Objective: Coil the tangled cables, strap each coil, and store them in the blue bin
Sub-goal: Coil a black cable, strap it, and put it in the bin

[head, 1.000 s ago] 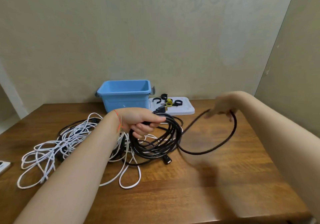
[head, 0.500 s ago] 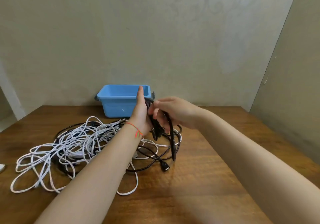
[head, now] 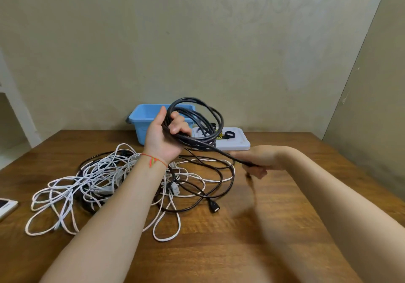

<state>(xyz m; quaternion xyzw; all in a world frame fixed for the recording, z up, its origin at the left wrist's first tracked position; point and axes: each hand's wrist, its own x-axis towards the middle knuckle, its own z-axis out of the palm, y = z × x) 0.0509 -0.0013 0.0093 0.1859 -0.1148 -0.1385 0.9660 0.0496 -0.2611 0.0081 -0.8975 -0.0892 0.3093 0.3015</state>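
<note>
Your two arms are bare all the way up, with no sleeves on them. Your left hand (head: 164, 137) has a thin string band (head: 153, 159) tied round the wrist. The string is red and orange, and a little loose end hangs down from it. Your right hand (head: 256, 160) looks a bit blurry. Its wrist has nothing on it that you can see.

right hand (head: 257, 162) drawn away, black cable (head: 197, 124) stretched
</note>
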